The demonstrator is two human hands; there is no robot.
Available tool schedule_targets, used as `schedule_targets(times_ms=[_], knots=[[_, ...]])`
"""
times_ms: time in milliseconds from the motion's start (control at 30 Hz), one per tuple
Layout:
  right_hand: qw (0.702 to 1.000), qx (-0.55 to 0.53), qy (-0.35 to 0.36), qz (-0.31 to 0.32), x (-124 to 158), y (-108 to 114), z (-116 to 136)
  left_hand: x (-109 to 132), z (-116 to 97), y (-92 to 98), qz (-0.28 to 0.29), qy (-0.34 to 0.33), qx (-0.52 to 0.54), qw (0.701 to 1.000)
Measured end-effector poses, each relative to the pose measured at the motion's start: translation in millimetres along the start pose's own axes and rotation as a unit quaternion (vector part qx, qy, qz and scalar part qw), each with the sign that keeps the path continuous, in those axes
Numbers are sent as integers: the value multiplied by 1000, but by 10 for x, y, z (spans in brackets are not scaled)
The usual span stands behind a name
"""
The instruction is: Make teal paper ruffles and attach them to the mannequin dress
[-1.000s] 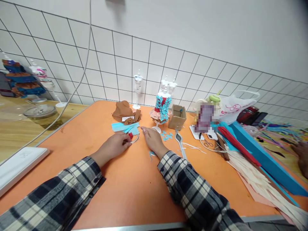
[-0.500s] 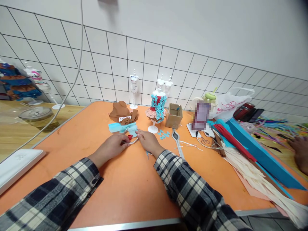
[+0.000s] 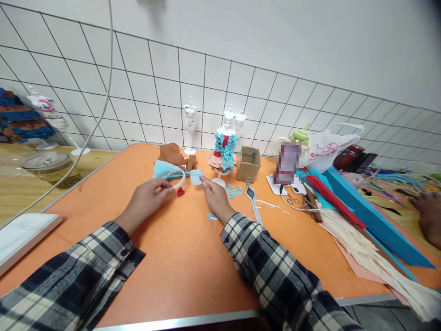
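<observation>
A thin white ring [image 3: 181,180], like a nearly used-up roll of tape, is pinched in the fingertips of my left hand [image 3: 146,198]. My right hand [image 3: 217,198] grips the edge of a small pale-blue piece of paper or cloth [image 3: 196,177] between thumb and finger. Behind the ring lies a wider light-blue sheet [image 3: 161,168]; I cannot tell whether it joins the pale piece. A small crumpled red scrap [image 3: 180,192] rests on the orange table just below the ring. Several cut blue bows [image 3: 233,191] lie right of my right hand.
A dressed mini mannequin [image 3: 225,149] stands behind my hands, with a bare one [image 3: 190,122] further left. Nearby are brown cloth [image 3: 170,154], a cardboard box [image 3: 248,164], scissors [image 3: 292,199] and cream fabric [image 3: 358,234]. Another person's hand [image 3: 429,216] is at far right.
My hands have moved apart. The ring is lifted and turned upright in my left hand, and the red scrap now lies on the table. My right hand has shifted slightly right with the pale-blue piece.
</observation>
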State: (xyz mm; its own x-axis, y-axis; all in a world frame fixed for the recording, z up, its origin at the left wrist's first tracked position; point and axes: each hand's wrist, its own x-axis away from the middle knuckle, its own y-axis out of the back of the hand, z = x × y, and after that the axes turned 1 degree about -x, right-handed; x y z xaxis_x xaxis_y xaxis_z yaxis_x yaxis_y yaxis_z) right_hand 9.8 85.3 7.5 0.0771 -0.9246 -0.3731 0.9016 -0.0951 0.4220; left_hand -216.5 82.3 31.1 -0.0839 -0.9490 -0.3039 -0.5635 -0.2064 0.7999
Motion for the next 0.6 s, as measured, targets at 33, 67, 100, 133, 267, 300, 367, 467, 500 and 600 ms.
schedule_targets(times_ms=[33, 67, 100, 133, 267, 300, 367, 467, 500, 600], knots=[[1000, 0, 0, 0, 1, 5, 4, -7, 13, 14, -14, 9, 11, 1000], [1000, 0, 0, -1, 0, 9, 7, -14, 26, 21, -21, 13, 16, 1000], [1000, 1, 2, -2, 0, 13, 9, -20, 39, 20, -17, 12, 14, 1000], [1000, 2, 3, -3, -2, 17, 10, -26, 51, 11, -5, 8, 5, 1000], [1000, 11, 3, 3, 8, 36, 49, -46, 78, -64, 83, -30, -40, 995], [1000, 21, 4, -1, 18, 39, 78, -49, 80, -82, 97, -42, -48, 993], [999, 47, 8, -19, 54, 34, 162, -52, 80, -104, 106, -59, -58, 991], [998, 58, 12, -22, 166, 1, 328, -50, 88, -110, 106, -70, -42, 991], [999, 47, 12, -5, 223, -13, 380, -50, 92, -109, 109, -80, -33, 990], [999, 12, 8, 52, 452, -30, 469, -43, 95, -100, 83, -126, -32, 988]])
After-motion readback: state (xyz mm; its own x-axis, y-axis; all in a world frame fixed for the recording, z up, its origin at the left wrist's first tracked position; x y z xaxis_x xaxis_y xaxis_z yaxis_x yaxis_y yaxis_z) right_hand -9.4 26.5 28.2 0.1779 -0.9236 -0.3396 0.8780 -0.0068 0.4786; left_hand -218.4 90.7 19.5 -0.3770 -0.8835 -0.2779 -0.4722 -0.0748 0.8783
